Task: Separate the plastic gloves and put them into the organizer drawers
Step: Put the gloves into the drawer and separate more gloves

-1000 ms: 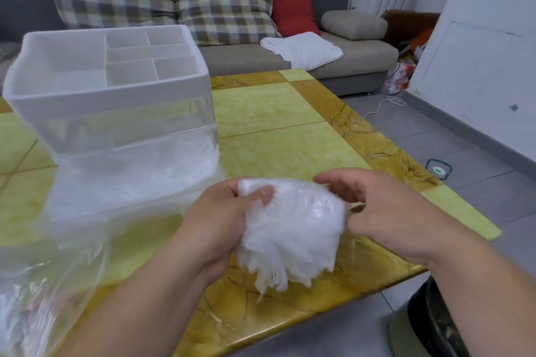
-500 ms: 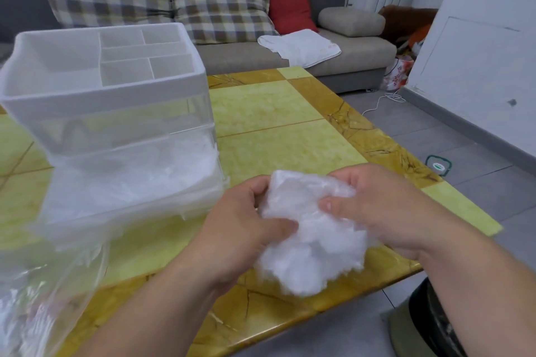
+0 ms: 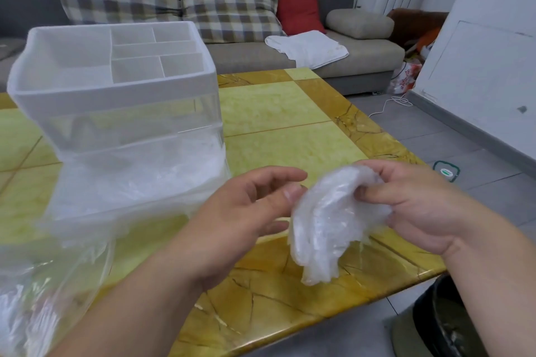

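A crumpled wad of clear plastic gloves (image 3: 327, 226) hangs over the table's near edge, and my right hand (image 3: 417, 206) pinches its top between thumb and fingers. My left hand (image 3: 246, 211) is just left of the wad, fingers loosely curled, thumb tip close to the plastic; it holds nothing. The translucent white organizer (image 3: 116, 90) stands at the left of the table, with a divided top tray and a pulled-out lower drawer (image 3: 130, 182) holding more clear gloves.
A clear plastic bag (image 3: 43, 284) with gloves lies at the near left. The yellow marble table (image 3: 290, 136) ends just below my hands. A dark bin (image 3: 452, 322) stands on the floor at lower right. A grey sofa (image 3: 348, 58) is behind.
My left hand has let go of the wad and drawn slightly left. My right hand now holds the gloves alone, shifted to the right, and the wad hangs down longer.
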`<state>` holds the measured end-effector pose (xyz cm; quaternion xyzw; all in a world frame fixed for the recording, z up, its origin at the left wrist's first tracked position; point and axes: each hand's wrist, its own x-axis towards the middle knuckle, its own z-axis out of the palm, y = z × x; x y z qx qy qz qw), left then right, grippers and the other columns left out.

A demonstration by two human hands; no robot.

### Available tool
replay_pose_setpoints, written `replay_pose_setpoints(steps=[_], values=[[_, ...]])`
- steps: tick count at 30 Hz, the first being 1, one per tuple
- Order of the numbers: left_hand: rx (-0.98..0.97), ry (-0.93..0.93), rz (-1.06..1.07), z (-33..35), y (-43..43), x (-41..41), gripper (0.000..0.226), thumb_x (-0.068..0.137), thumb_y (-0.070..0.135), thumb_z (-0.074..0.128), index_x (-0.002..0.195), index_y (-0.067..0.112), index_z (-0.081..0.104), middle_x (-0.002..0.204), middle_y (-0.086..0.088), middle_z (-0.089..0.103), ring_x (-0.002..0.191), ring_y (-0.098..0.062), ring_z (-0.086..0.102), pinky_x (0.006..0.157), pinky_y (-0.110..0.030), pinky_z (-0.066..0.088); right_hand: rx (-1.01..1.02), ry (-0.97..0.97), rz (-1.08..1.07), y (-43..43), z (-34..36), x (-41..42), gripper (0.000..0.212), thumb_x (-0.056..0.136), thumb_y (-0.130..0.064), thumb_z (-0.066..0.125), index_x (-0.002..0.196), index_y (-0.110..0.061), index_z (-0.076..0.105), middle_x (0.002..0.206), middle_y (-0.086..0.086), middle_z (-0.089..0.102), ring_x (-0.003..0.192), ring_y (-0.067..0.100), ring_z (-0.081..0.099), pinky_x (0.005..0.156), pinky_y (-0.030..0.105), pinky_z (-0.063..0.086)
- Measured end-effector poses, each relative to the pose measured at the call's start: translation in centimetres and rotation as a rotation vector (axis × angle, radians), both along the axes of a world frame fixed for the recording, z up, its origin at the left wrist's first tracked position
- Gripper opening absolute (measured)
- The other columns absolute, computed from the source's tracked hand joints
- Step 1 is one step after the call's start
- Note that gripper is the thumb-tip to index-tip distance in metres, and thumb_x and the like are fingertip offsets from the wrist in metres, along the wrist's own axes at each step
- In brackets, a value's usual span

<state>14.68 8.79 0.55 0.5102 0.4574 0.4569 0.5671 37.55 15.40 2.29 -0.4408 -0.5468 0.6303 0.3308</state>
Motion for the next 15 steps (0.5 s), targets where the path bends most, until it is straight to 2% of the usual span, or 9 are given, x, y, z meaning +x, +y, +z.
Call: replay_pose_setpoints(steps=[2, 5, 8, 11, 13, 15], values=[[0.074, 0.105, 0.009, -0.1, -0.2, 0.5, 0.034, 0.081, 0.027, 0.075, 0.114, 0.019, 0.072, 0.113, -0.002, 0.074, 0.104, -0.022, 0.071, 0.092, -0.038, 0.057, -0.019, 0.005, 0.012, 0.0, -0.2, -0.3, 0.036, 0.070, -0.007, 0.066, 0.105, -0.002, 0.070, 0.096, 0.014, 0.074, 0.085, 0.023, 0.071, 0.070, 0.033, 0.054], [0.108, 0.133, 0.008, -0.2, -0.2, 0.7, 0.030, 0.079, 0.019, 0.080, 0.108, 0.018, 0.073, 0.106, -0.002, 0.075, 0.101, -0.025, 0.071, 0.087, -0.034, 0.059, -0.043, 0.004, 0.044, 0.0, -0.2, -0.7, 0.020, 0.082, 0.006, 0.062, 0.097, -0.003, 0.070, 0.090, 0.013, 0.072, 0.080, 0.023, 0.070, 0.060, 0.028, 0.054], [0.084, 0.083, -0.008, -0.5, -0.2, 0.5, 0.028, 0.075, 0.019, 0.079, 0.103, 0.019, 0.075, 0.105, -0.003, 0.076, 0.099, -0.025, 0.071, 0.088, -0.035, 0.057, -0.095, 0.043, 0.012, 0.2, -0.2, -0.6, 0.026, 0.085, 0.016, 0.052, 0.090, -0.001, 0.071, 0.087, 0.017, 0.070, 0.075, 0.025, 0.068, 0.056, 0.028, 0.054], [0.083, 0.095, 0.004, -0.3, -0.3, 0.6, 0.027, 0.075, 0.017, 0.078, 0.100, 0.025, 0.076, 0.101, 0.000, 0.076, 0.092, -0.018, 0.069, 0.086, -0.031, 0.057, -0.135, 0.089, -0.032, 0.1, -0.2, -0.6, 0.035, 0.081, 0.020, 0.045, 0.079, -0.002, 0.072, 0.080, 0.019, 0.068, 0.068, 0.025, 0.068, 0.052, 0.030, 0.054], [0.148, 0.258, 0.057, -0.1, -0.5, 1.0, 0.026, 0.080, 0.011, 0.073, 0.100, 0.028, 0.075, 0.099, 0.010, 0.075, 0.091, -0.008, 0.069, 0.079, -0.022, 0.056, -0.141, 0.080, -0.033, 0.0, -0.3, -0.9, 0.038, 0.079, 0.021, 0.044, 0.077, -0.002, 0.074, 0.081, 0.020, 0.070, 0.070, 0.027, 0.069, 0.056, 0.033, 0.057], [0.246, 0.509, 0.145, 0.2, -0.6, 1.5, 0.035, 0.081, 0.007, 0.067, 0.103, 0.034, 0.071, 0.100, 0.018, 0.071, 0.093, 0.001, 0.066, 0.078, -0.016, 0.052, -0.164, 0.051, -0.018, -0.1, -0.6, -1.3, 0.039, 0.078, 0.021, 0.044, 0.081, 0.000, 0.076, 0.086, 0.023, 0.072, 0.075, 0.031, 0.070, 0.066, 0.038, 0.058]])
